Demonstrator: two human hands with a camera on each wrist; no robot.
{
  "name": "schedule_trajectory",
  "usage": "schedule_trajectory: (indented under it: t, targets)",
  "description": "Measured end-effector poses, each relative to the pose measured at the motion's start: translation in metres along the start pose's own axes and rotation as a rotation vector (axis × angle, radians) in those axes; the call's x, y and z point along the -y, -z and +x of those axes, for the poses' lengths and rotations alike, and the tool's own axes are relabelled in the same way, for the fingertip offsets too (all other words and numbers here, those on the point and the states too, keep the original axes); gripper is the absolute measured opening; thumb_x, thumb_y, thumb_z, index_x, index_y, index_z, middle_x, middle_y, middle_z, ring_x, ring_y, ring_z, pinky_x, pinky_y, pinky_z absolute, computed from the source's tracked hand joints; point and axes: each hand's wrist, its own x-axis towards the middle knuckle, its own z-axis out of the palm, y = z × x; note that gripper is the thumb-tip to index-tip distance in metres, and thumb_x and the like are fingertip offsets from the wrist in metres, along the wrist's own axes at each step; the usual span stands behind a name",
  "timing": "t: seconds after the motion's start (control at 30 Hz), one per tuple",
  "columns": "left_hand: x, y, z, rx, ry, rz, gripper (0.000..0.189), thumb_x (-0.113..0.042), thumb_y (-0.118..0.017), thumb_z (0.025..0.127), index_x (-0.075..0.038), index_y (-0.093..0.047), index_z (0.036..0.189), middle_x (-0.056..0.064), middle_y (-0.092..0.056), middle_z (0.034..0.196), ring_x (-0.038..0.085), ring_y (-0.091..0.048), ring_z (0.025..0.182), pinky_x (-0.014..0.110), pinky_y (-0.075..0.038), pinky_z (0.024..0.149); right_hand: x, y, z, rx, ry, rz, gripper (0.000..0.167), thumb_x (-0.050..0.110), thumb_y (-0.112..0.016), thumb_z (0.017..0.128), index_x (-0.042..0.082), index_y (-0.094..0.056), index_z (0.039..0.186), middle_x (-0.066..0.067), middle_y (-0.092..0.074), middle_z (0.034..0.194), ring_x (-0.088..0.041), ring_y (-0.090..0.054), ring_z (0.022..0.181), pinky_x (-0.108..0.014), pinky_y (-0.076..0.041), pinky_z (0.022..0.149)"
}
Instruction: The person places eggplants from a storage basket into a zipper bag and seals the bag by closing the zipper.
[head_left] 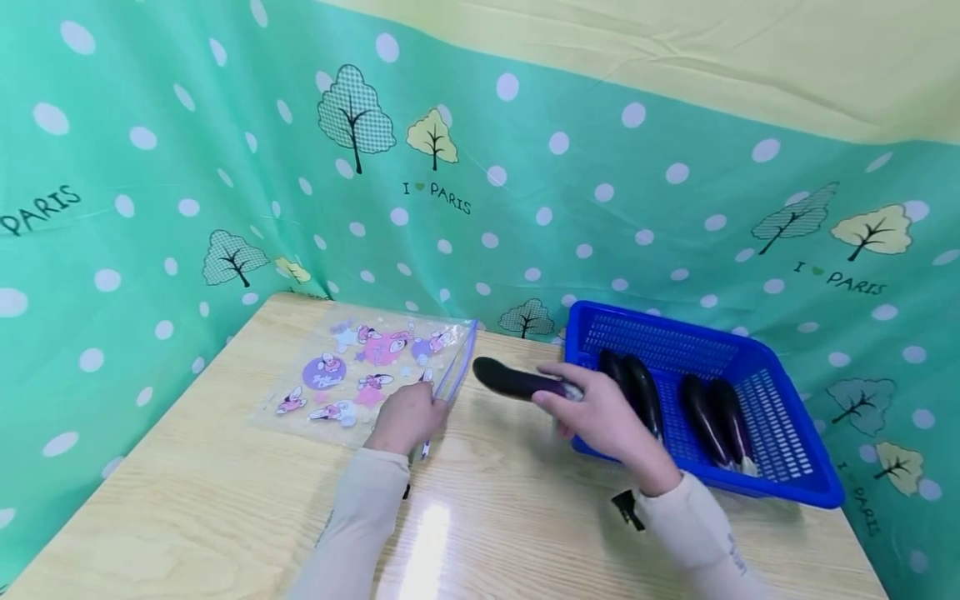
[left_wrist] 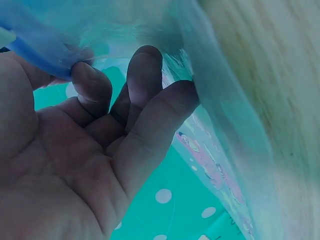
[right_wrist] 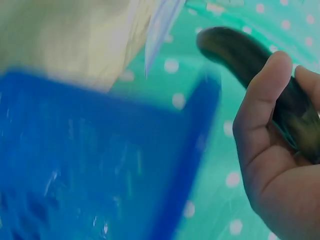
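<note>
A dark purple eggplant is held in my right hand above the table, its rounded end pointing left toward the bag. In the right wrist view my thumb and fingers wrap the stem end of that eggplant. My left hand pinches the open edge of a clear zip bag printed with pink and purple cartoon figures. The left wrist view shows my fingers at the bag's blue zip strip, with the film over them. The bag lies mostly flat.
On the right stands a blue plastic basket with several eggplants inside. The wooden table meets a green dotted cloth at its back and sides. A small black item shows beside my right sleeve.
</note>
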Motion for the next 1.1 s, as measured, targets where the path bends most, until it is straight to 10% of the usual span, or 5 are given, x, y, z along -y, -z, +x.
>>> schedule_trajectory:
  t: [0.47,0.87,1.1]
  targets:
    - [-0.002,-0.001,0.002,0.026,0.045,-0.013,0.024,-0.027,-0.057,0.097,-0.006,-0.064,0.088,0.007,-0.06,0.076,0.023,-0.057,0.067,0.041,-0.05,0.068,-0.005,-0.071,0.022,-0.001,-0.022,-0.083,0.047,0.027,-0.073,0.094,0.007,-0.061,0.135,-0.006,-0.065,0.07,-0.016,-0.059,0.052,-0.032,-0.047,0.049]
    - [-0.005,0.002,0.008,0.043,0.022,0.015,0.026,-0.025,-0.058,0.096,-0.002,-0.068,0.093,0.007,-0.061,0.08,0.024,-0.058,0.069,0.041,-0.049,0.067,-0.013,-0.079,0.047,-0.081,-0.042,-0.131,0.046,0.026,-0.074,0.092,0.009,-0.064,0.133,-0.007,-0.068,0.098,-0.017,-0.062,0.071,-0.034,-0.051,0.066]
    - [-0.003,0.001,0.005,0.061,0.035,0.018,0.026,-0.025,-0.057,0.097,-0.002,-0.067,0.095,0.009,-0.061,0.082,0.025,-0.058,0.071,0.041,-0.05,0.068,-0.021,-0.09,0.065,-0.082,-0.092,0.021,0.043,0.022,-0.074,0.092,0.007,-0.065,0.131,-0.009,-0.067,0.08,-0.02,-0.062,0.061,-0.031,-0.048,0.055]
